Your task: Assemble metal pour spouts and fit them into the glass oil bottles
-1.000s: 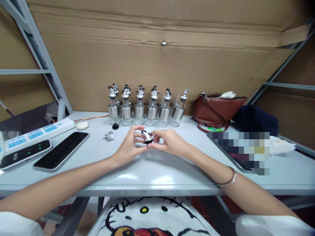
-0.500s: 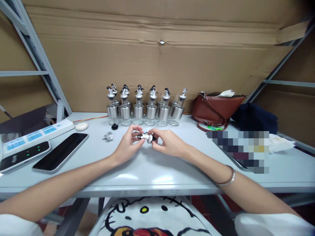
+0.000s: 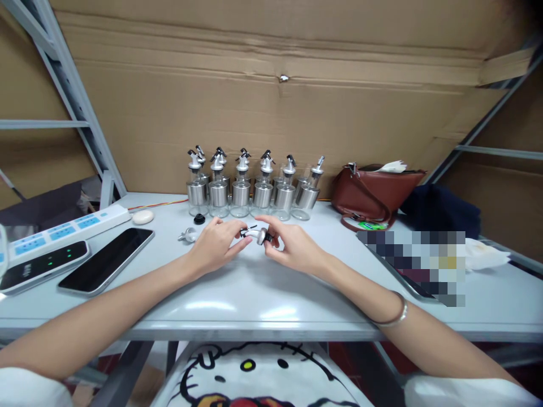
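Between my hands, above the table, is a silver bottle pour spout [image 3: 261,236] with a black lever and a dark stopper end. My right hand [image 3: 294,247] grips it by the stopper end, fingers curled around. At the lever end, my left hand [image 3: 217,246] has its thumb and fingers closed about the tip; the exact contact is partly hidden. To the left lies a loose silver spout part [image 3: 188,234], close to my left wrist. A small black stopper [image 3: 199,219] sits behind it.
Several glass-and-steel bottles [image 3: 241,195] with spouts stand in rows at the back. Leftward are a phone [image 3: 108,263], a power strip [image 3: 70,229] and a white oval object [image 3: 143,217]. A brown bag [image 3: 360,189] and a blurred flat item [image 3: 407,265] are on the right.
My left hand has turned, its back now more upward and its fingers lower over the lever end. The spout has tilted slightly in my right hand. The view has shifted a little.
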The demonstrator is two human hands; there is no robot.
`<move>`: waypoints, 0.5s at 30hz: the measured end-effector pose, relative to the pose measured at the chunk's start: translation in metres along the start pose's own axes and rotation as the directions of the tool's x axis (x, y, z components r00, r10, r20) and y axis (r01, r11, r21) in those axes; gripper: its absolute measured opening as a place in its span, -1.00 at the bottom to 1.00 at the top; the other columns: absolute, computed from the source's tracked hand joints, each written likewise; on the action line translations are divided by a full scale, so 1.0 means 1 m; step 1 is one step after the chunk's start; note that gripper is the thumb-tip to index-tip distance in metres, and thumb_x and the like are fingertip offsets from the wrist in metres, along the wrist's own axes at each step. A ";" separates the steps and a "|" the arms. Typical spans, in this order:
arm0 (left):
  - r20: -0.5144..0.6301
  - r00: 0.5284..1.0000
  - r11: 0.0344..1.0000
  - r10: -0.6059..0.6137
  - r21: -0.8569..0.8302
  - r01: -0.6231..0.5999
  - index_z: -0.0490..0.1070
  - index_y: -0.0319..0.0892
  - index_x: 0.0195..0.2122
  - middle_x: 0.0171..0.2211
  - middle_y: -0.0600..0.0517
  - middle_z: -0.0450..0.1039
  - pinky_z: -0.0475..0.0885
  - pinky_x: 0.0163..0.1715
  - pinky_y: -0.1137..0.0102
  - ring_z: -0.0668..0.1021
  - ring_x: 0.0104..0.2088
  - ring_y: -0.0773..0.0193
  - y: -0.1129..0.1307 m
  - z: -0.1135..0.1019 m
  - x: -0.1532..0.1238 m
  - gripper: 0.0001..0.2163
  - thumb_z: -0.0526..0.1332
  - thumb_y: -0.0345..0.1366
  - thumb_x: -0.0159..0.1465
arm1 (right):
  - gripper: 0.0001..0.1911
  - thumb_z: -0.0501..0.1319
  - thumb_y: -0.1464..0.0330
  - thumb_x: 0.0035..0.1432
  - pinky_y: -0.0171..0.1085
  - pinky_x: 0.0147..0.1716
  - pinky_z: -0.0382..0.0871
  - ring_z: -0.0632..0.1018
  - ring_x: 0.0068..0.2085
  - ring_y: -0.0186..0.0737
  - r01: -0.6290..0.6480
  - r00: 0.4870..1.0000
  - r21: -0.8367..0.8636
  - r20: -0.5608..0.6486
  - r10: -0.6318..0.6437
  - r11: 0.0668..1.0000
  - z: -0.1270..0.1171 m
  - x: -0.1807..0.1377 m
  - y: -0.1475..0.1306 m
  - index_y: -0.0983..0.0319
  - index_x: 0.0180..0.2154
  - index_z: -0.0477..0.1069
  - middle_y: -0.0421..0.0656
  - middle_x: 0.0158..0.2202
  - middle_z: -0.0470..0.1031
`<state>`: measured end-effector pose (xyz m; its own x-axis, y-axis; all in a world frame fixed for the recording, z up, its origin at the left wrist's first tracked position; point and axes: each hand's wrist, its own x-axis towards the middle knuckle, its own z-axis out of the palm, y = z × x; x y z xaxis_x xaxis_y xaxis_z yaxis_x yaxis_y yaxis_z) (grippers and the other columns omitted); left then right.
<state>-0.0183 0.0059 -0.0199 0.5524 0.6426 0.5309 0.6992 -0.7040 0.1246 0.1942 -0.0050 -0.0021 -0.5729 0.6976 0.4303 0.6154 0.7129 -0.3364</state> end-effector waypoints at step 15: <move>0.019 1.000 0.999 0.008 0.036 -0.009 0.34 -0.20 -0.30 -0.46 0.02 0.48 0.20 -0.21 0.28 0.44 -0.50 0.27 -0.003 0.011 -0.001 -0.61 -0.19 -0.12 0.40 | -0.53 0.17 0.34 0.06 -0.32 -0.34 0.33 0.49 -0.42 -0.28 0.020 1.000 -0.024 0.005 -0.020 1.000 -0.001 0.001 -0.003 0.30 0.04 0.31 -0.18 -0.45 0.45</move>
<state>-0.0166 0.0106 -0.0300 0.5668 0.6426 0.5156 0.7103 -0.6982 0.0893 0.1928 -0.0067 0.0002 -0.5879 0.6837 0.4324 0.6166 0.7247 -0.3075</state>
